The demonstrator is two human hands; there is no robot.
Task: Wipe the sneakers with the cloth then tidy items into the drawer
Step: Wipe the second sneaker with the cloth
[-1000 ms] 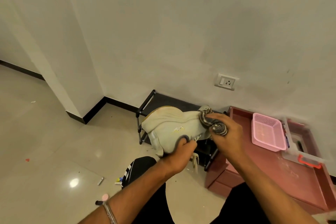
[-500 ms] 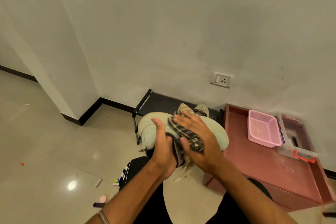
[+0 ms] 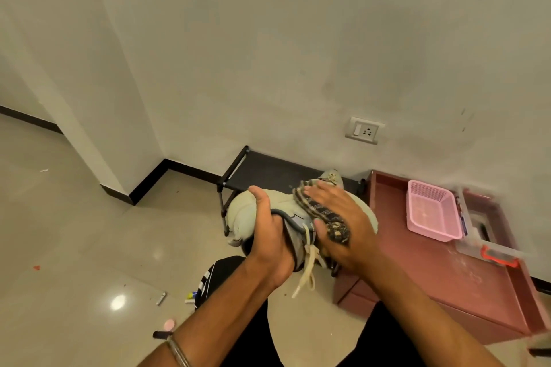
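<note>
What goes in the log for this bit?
step: wiping | left hand: holds sneaker | right hand: presses cloth on sneaker

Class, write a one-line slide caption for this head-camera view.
Left hand grips a pale sneaker while right hand presses a striped cloth on it.

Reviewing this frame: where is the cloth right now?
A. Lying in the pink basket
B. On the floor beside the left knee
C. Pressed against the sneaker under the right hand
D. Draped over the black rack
C: the striped cloth lies flat under the right hand on the sneaker, which the left hand grips at its opening.
</note>
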